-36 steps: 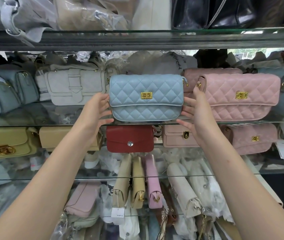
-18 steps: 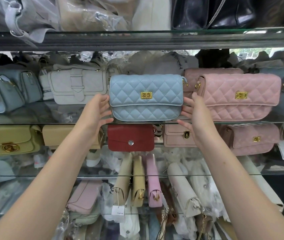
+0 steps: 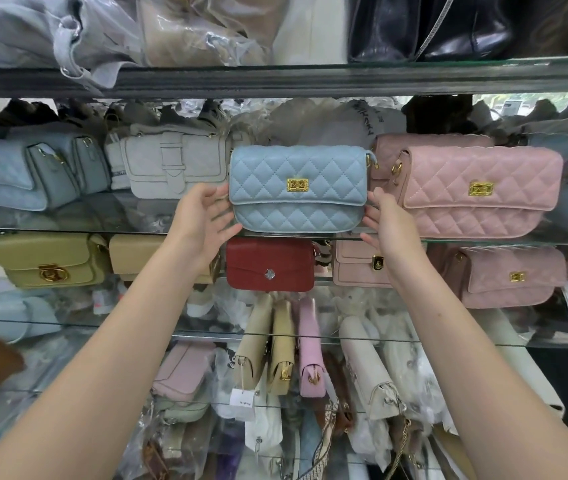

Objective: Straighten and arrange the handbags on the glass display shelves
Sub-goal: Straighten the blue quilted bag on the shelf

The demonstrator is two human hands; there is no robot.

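Between left hand and right hand: blue handbag, quilted leather-look, soft low sheen; clasp in polished gold-tone metal. Just right of right hand: pink handbag, same quilted finish. Below the hands: red handbag, fine-grained, matt; silvery stud. Left of left hand: glass shelf, clear, glossy. High above right hand: black bags, smooth, shiny.

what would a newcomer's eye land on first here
First, the light blue quilted bag with its gold clasp, upright at the centre of the middle glass shelf, with the left hand and right hand touching its two ends. Next come the larger pink quilted bag just to its right and the red bag on the shelf directly below.
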